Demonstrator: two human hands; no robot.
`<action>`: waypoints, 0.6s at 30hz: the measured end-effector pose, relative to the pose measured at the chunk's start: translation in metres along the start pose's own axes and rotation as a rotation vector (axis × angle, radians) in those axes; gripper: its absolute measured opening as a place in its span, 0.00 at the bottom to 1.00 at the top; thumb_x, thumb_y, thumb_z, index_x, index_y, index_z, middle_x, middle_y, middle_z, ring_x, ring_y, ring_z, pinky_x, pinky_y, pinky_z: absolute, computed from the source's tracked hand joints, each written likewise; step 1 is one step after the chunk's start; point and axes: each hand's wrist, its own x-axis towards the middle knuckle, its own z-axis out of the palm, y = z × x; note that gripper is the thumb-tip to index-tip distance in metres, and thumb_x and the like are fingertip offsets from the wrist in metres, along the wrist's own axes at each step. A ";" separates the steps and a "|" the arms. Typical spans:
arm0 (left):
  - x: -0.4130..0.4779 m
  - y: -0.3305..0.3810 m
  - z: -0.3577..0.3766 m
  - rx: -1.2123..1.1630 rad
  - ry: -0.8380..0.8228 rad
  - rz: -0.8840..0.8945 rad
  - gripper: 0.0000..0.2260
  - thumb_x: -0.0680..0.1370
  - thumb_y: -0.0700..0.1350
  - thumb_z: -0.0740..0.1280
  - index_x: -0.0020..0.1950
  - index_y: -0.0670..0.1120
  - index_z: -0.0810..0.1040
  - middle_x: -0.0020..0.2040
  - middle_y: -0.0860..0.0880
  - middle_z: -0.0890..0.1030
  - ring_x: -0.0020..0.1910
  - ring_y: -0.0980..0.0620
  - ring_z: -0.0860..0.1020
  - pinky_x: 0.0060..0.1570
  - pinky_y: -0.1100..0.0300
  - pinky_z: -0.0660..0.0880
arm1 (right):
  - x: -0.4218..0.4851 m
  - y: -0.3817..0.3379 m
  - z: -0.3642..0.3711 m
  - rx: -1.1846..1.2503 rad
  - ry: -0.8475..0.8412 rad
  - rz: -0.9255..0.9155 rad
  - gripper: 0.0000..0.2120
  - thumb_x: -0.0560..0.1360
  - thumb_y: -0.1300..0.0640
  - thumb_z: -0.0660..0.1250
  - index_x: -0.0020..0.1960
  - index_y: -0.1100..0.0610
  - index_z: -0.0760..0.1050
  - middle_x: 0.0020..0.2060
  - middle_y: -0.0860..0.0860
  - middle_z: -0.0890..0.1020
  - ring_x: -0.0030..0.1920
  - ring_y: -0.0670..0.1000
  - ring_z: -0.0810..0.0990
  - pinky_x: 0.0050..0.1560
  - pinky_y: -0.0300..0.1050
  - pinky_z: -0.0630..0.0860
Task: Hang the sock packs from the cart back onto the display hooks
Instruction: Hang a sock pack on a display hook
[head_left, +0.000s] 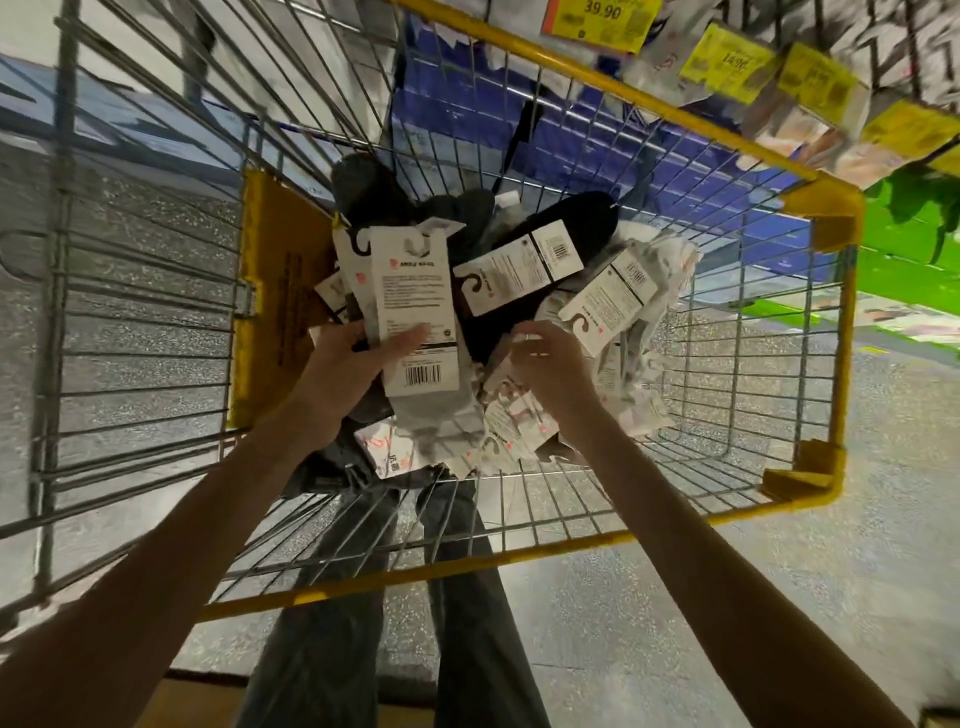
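- Left hand is gripping a sock pack, thumb across its card.
- Right hand is reaching into the middle of the cart — grasp unclear.
- Advised: lifting one pack, hanger upward.

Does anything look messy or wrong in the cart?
Yes. The sock packs lie in a jumbled heap in the cart, their cards pointing every way and overlapping. The left hand holds one grey pack.

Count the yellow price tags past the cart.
4: the 39.90 tag top centre, the 14.90 tag, a blurred third tag, a fourth tag lower right; another may be cropped.
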 end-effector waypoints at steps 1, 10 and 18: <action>0.002 -0.001 0.000 -0.014 0.003 0.004 0.10 0.73 0.44 0.74 0.54 0.48 0.84 0.48 0.56 0.87 0.48 0.58 0.85 0.41 0.68 0.80 | 0.003 0.001 -0.002 -0.035 -0.010 -0.002 0.14 0.77 0.66 0.66 0.62 0.64 0.76 0.49 0.61 0.83 0.42 0.56 0.80 0.46 0.54 0.77; 0.005 0.004 0.006 0.096 -0.074 0.062 0.08 0.75 0.48 0.73 0.54 0.54 0.82 0.46 0.65 0.85 0.47 0.66 0.83 0.41 0.72 0.78 | -0.012 -0.018 0.009 0.105 -0.351 -0.137 0.15 0.82 0.57 0.59 0.58 0.69 0.75 0.53 0.64 0.81 0.55 0.61 0.81 0.59 0.56 0.79; 0.004 0.007 0.015 0.406 0.168 0.315 0.16 0.77 0.52 0.72 0.63 0.48 0.82 0.64 0.54 0.77 0.63 0.61 0.73 0.55 0.81 0.69 | -0.033 -0.021 0.019 0.029 -0.129 -0.340 0.21 0.74 0.62 0.72 0.62 0.62 0.68 0.55 0.50 0.82 0.49 0.48 0.84 0.49 0.47 0.83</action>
